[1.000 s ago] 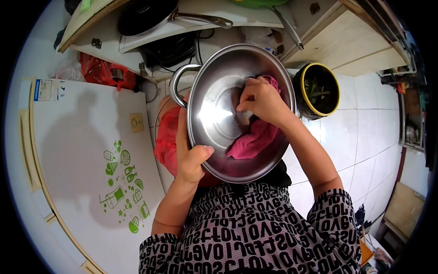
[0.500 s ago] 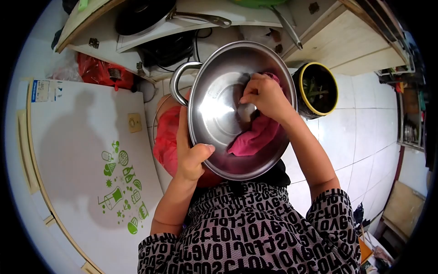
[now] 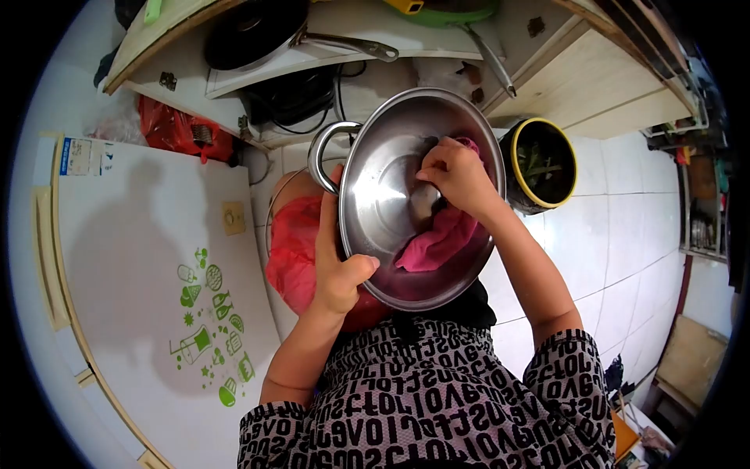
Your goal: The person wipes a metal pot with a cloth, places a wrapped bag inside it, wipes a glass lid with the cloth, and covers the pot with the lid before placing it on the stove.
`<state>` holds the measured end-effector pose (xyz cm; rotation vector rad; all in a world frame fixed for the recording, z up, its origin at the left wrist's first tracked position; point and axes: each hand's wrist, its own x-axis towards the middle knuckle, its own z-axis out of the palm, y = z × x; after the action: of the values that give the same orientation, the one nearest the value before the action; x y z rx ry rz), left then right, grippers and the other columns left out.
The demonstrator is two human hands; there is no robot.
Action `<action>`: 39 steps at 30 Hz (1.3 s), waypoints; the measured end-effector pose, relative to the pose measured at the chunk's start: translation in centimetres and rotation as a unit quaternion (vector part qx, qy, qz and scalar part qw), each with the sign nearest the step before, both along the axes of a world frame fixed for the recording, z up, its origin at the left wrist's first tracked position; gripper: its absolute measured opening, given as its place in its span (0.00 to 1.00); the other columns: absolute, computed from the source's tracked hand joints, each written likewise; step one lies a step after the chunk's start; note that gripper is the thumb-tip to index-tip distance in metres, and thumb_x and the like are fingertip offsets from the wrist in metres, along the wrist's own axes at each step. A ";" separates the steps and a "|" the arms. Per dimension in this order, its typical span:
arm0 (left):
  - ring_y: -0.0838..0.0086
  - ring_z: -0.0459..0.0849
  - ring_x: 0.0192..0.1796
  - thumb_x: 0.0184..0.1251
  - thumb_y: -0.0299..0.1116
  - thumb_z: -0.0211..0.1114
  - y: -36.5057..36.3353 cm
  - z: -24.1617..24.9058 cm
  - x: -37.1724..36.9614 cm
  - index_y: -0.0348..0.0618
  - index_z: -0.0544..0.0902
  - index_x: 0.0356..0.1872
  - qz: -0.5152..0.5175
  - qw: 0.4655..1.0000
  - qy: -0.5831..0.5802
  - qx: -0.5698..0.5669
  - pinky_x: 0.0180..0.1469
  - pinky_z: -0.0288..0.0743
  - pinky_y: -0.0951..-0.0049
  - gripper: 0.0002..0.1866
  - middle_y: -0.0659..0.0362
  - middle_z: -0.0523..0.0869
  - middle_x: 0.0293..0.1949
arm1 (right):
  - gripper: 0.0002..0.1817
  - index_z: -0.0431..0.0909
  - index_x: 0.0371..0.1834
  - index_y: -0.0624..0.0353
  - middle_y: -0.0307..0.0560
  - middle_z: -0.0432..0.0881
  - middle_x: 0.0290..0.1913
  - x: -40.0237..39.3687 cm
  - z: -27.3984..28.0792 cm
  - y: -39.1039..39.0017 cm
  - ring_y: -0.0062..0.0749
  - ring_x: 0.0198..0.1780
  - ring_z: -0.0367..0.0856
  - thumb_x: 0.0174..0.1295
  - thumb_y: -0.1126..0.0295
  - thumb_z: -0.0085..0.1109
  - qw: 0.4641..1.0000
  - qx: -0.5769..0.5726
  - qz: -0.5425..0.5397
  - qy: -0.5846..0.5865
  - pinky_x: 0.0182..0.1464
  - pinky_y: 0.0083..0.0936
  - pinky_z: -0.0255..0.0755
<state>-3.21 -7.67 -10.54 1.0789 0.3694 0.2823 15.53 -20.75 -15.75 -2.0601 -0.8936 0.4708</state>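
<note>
A shiny stainless steel pot with a looped side handle is held in front of me, its inside turned toward my view. My left hand grips its left rim, thumb over the edge and fingers along the outer wall. Inside the pot, my right hand is closed on a dark pink cloth against the right inner wall. The cloth's lower end hangs loose, and part of it is hidden behind my fingers.
A yellow-rimmed bin holding green scraps stands to the right on white tiles. Ahead, a cabinet shelf carries a black frying pan and a green pan. Left is a white surface with green drawings. A red plastic bag lies beneath the pot.
The pot has shifted slightly right and lower in view, looking a little narrower. Both hands keep their hold, and the right hand with the cloth has moved slightly down.
</note>
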 end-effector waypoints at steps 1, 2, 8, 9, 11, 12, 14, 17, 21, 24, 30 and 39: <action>0.61 0.69 0.70 0.41 0.35 0.61 0.0 0.0 0.0 0.31 0.47 0.76 -0.001 1.000 -0.001 -0.001 0.71 0.62 0.65 0.55 0.46 0.66 0.68 | 0.07 0.84 0.26 0.61 0.50 0.77 0.31 0.1 0.0 -0.1 0.47 0.40 0.76 0.46 0.74 0.72 1.000 0.004 -0.017 0.010 0.44 0.38 0.70; 0.60 0.69 0.70 0.41 0.36 0.62 0.0 0.1 0.0 0.31 0.47 0.76 -0.004 1.000 -0.001 -0.005 0.71 0.62 0.65 0.56 0.46 0.66 0.68 | 0.07 0.84 0.26 0.61 0.50 0.77 0.31 0.1 -0.1 -0.3 0.47 0.40 0.76 0.46 0.74 0.72 1.000 0.003 -0.016 0.009 0.44 0.38 0.70; 0.59 0.68 0.71 0.42 0.37 0.63 0.1 -0.1 0.0 0.31 0.46 0.76 -0.011 1.000 -0.001 0.005 0.71 0.61 0.64 0.56 0.45 0.65 0.69 | 0.07 0.83 0.27 0.62 0.51 0.77 0.33 -0.9 -0.4 -0.3 0.48 0.42 0.76 0.48 0.73 0.72 0.999 0.002 0.026 -0.041 0.46 0.38 0.69; 0.59 0.67 0.71 0.42 0.38 0.62 0.1 0.0 0.0 0.30 0.46 0.76 -0.011 1.000 0.001 0.010 0.71 0.61 0.64 0.56 0.45 0.65 0.69 | 0.07 0.83 0.28 0.62 0.51 0.77 0.33 -0.9 -0.7 -0.1 0.48 0.42 0.76 0.49 0.73 0.71 0.999 0.010 -0.010 -0.051 0.46 0.38 0.69; 0.60 0.67 0.71 0.42 0.38 0.62 0.0 0.0 -0.1 0.30 0.46 0.76 -0.009 1.000 0.005 0.007 0.71 0.61 0.64 0.56 0.45 0.65 0.69 | 0.07 0.83 0.28 0.62 0.51 0.77 0.33 -0.9 -1.0 -0.1 0.48 0.43 0.75 0.49 0.73 0.71 0.997 0.017 -0.047 -0.060 0.47 0.38 0.69; 0.60 0.67 0.71 0.42 0.38 0.62 0.0 0.0 0.0 0.30 0.46 0.76 -0.005 1.000 0.007 0.004 0.71 0.61 0.64 0.56 0.45 0.65 0.69 | 0.06 0.83 0.29 0.62 0.51 0.77 0.33 -0.7 -1.1 -0.1 0.49 0.43 0.75 0.49 0.73 0.70 0.997 0.015 -0.040 -0.063 0.47 0.39 0.69; 0.60 0.67 0.71 0.42 0.37 0.62 0.3 0.0 -0.1 0.31 0.46 0.76 -0.011 1.000 0.003 0.006 0.72 0.60 0.64 0.56 0.45 0.65 0.68 | 0.06 0.83 0.29 0.61 0.51 0.77 0.34 -0.7 -1.0 -0.1 0.49 0.42 0.75 0.49 0.73 0.70 0.997 0.012 -0.032 -0.065 0.47 0.39 0.69; 0.60 0.67 0.71 0.42 0.37 0.62 0.2 0.1 0.0 0.31 0.46 0.76 -0.012 1.000 0.003 -0.001 0.72 0.60 0.64 0.56 0.45 0.65 0.68 | 0.06 0.82 0.29 0.62 0.51 0.77 0.34 -1.1 -0.4 -0.2 0.51 0.41 0.75 0.50 0.74 0.69 0.996 0.000 0.034 -0.079 0.46 0.40 0.69; 0.60 0.67 0.71 0.41 0.36 0.62 0.1 -0.2 0.1 0.31 0.47 0.76 -0.005 1.000 0.008 -0.001 0.72 0.60 0.64 0.55 0.46 0.65 0.68 | 0.06 0.82 0.29 0.61 0.51 0.77 0.35 -1.3 -1.9 0.5 0.51 0.41 0.75 0.51 0.73 0.69 0.990 0.031 -0.031 -0.132 0.46 0.40 0.69; 0.60 0.67 0.71 0.42 0.36 0.62 0.1 0.2 0.2 0.31 0.47 0.76 -0.004 1.000 0.006 0.001 0.72 0.60 0.64 0.55 0.46 0.65 0.68 | 0.07 0.81 0.30 0.61 0.50 0.77 0.35 -1.3 -2.1 0.4 0.51 0.42 0.74 0.51 0.73 0.69 0.986 0.029 -0.071 -0.147 0.46 0.40 0.69; 0.61 0.67 0.71 0.42 0.36 0.62 0.0 0.2 0.1 0.30 0.46 0.76 0.003 1.000 0.013 -0.003 0.71 0.61 0.64 0.55 0.46 0.65 0.68 | 0.07 0.80 0.29 0.61 0.50 0.77 0.37 -1.6 -1.0 -0.4 0.51 0.44 0.73 0.52 0.73 0.68 0.992 0.018 0.051 -0.113 0.48 0.40 0.69; 0.61 0.67 0.70 0.42 0.35 0.62 0.0 0.0 0.2 0.30 0.46 0.76 -0.001 1.000 0.000 0.009 0.71 0.61 0.65 0.55 0.46 0.65 0.68 | 0.06 0.80 0.30 0.60 0.50 0.76 0.37 -2.0 -1.3 -0.2 0.50 0.44 0.73 0.53 0.73 0.68 0.993 0.021 0.025 -0.113 0.48 0.40 0.69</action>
<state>-3.02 -7.65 -10.50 1.0972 0.3661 0.2837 13.50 -20.92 -17.08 -2.0833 -1.0814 0.2451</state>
